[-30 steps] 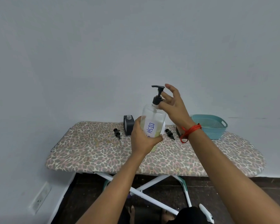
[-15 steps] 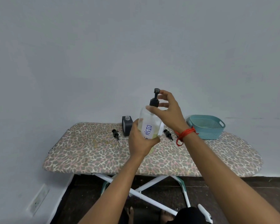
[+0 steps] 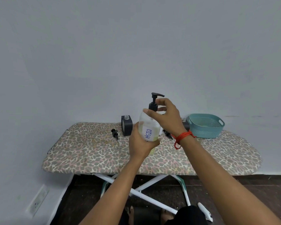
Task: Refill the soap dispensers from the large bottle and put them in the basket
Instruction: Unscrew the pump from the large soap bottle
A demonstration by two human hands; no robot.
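My left hand (image 3: 140, 143) grips the large clear bottle (image 3: 148, 125), labelled DISH and part full of yellowish soap, upright above the ironing board (image 3: 88, 151). My right hand (image 3: 166, 116) pinches the collar of its black pump (image 3: 154, 101), whose spout points right. A dark square dispenser (image 3: 126, 125) with no pump stands behind on the left. A second open dispenser (image 3: 184, 121) shows partly behind my right wrist. Two loose black pumps lie on the board, one on the left (image 3: 115, 133) and one by my right wrist (image 3: 167, 133). The teal basket (image 3: 206, 125) sits at the back right.
The leopard-print board stands against a plain grey wall on white crossed legs. A wall socket (image 3: 37, 203) is low on the left. A white object (image 3: 204, 211) lies on the dark floor at the right, near my feet.
The pump head has turned under my right hand: its spout pointed left, then toward the camera, and now points right. The bottle stays held in my left hand.
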